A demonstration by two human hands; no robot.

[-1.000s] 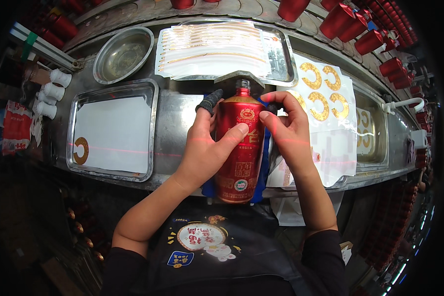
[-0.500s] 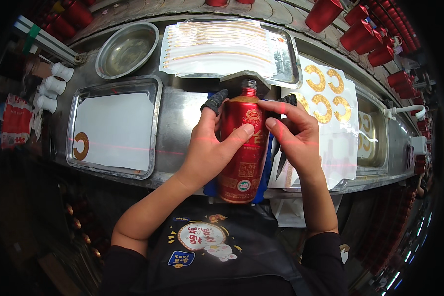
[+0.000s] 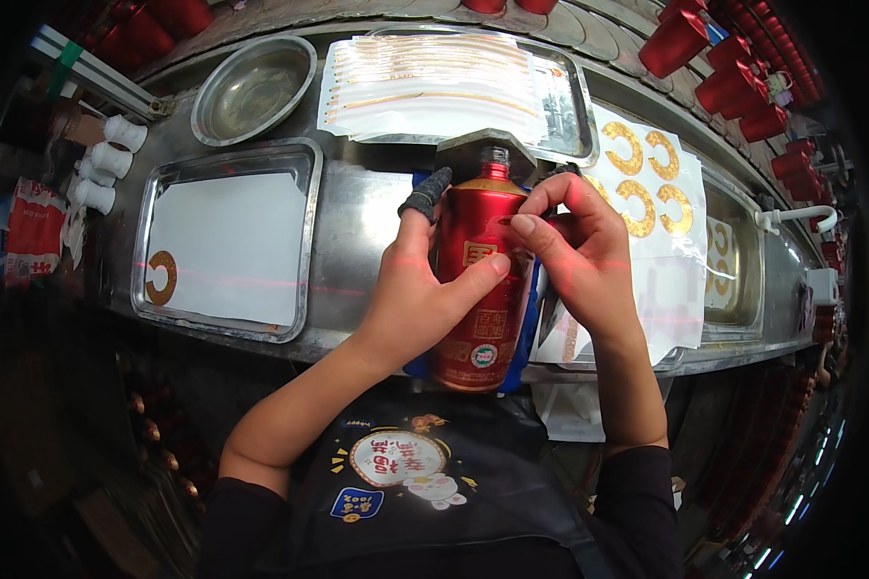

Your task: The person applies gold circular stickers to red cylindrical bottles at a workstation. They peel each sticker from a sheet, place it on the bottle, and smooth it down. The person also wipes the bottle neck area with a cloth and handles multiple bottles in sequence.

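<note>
Red bottle (image 3: 481,289) lies at near centre of steel bench (image 3: 357,217), neck pointing far, on blue cradle (image 3: 523,333). Left hand (image 3: 420,294) wraps bottle's left side — thumb pressed across front. Right hand (image 3: 579,256) pinches upper shoulder with fingertips. Best keep bottle steady in cradle, press evenly — judged. Gold rings sheet (image 3: 647,183) just right.

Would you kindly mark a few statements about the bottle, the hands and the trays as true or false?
1. Both hands hold the red bottle. True: the left hand and the right hand grip it.
2. The bottle stands upright. False: it lies on the metal counter, neck pointing away.
3. The left tray holds one gold ring label. True.
4. The round metal bowl sits right of the bottle. False: it sits upper left.
</note>
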